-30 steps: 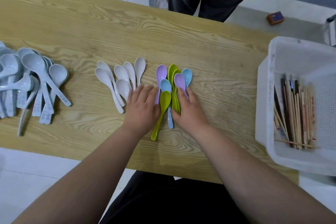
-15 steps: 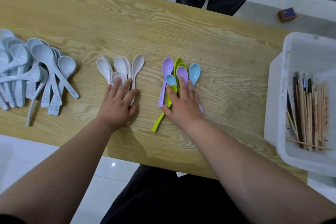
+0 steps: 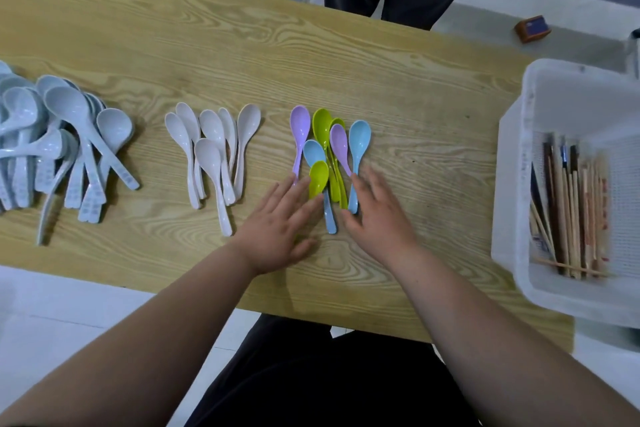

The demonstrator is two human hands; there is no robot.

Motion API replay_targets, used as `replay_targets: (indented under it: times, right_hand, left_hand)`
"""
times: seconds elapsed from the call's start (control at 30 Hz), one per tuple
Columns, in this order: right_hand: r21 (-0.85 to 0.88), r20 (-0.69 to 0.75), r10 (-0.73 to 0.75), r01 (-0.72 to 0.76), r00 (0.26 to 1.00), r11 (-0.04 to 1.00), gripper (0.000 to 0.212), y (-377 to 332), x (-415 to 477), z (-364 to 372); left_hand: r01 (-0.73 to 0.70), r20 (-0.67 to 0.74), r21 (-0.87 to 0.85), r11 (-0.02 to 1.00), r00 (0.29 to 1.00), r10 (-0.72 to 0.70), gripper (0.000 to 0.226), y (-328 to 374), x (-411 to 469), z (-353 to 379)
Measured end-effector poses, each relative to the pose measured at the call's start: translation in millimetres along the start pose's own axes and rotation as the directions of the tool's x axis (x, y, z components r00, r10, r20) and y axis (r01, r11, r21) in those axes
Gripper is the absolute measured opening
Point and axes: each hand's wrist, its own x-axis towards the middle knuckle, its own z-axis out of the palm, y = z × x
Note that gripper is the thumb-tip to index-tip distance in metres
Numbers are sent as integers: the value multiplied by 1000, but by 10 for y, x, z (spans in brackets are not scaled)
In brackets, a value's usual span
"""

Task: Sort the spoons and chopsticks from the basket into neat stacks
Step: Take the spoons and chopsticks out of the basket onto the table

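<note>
- Spoons look basically done: all three groups are out on the table point(image 3: 346, 55), and I can't spot any spoon left in the basket point(image 3: 519, 163).
- Far left there's a big heap of pale blue-grey spoons point(image 3: 65, 146) with deep round bowls and printed handles. Glossy, melamine-looking. It's more a loose pile than a stack, with handles crossing every which way, so I'd say it needs tidying.
- Just right of that, the cream-white spoons point(image 3: 211, 152): smaller, narrow oval bowls, smooth plain plastic, fanned out but roughly parallel.
- Middle of the table, the coloured spoons point(image 3: 329, 156): lilac, lime green and sky blue, same small oval shape, shiny plastic, overlapping with bowls pointing away from the person.
- Left hand point(image 3: 277, 222) is flat and spread open, palm down, fingers resting against the handle ends on the left side of the coloured bunch. Not gripping anything.
- Right hand point(image 3: 377, 215) is also open and flat on the right side of the bunch, fingertips by the blue spoon's handle. It's a bit motion-blurred, but nothing is held as far as I can see. My guess is the two hands are squeezing the group together.
- Chopsticks point(image 3: 568, 211) haven't been sorted yet: they're all in the white mesh plastic basket at the right table edge. It's a mix of pale bamboo sticks and a few dark ones, thin and straight, mostly parallel with one or two lying crosswise.
- So roughly: spoons sorted but messy, chopsticks the whole remaining job.
</note>
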Motion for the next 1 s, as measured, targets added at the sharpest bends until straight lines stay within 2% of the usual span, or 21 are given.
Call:
replay_targets:
  times: [0.07,0.2,0.43,0.5,0.6,0.7,0.8,0.93,1.0]
  right_hand:
    - [-28,38,-23,24,999,999,83,54,-3,37]
    - [-101,96,-48,58,994,993,73,-12,35,71]
    - [-107,142,-84,100,986,989,66,-23,-81,-101]
    - [-69,74,-155,160,985,985,59,19,-224,-252]
    - [-58,-97,-264,260,960,964,50,130,-484,-520]
    - [-77,-208,-322,313,924,947,41,344,-733,-827]
    - [-84,-323,-291,279,901,957,32,716,-975,-1117]
    - [-106,-392,-209,182,896,978,31,1415,-1190,-1436]
    - [-170,-420,-204,144,884,975,32,1843,-1253,-1581]
  left_hand:
    - [56,7,1,998,998,-56,73,-30,44,61]
    - [142,30,2,990,989,-142,74,-112,141,78]
    - [186,55,46,981,980,-189,68,-11,157,-49]
    - [175,-7,7,985,985,-175,61,95,175,-130]
    - [191,-148,-162,968,965,-215,49,364,289,-259]
    - [179,-187,-290,940,953,-239,45,769,520,-400]
    - [75,-208,-336,939,966,-152,43,1258,836,-476]
    - [-46,-233,-352,935,972,-39,46,1976,1289,-516]
    - [-115,-234,-336,935,972,36,47,2300,1468,-484]
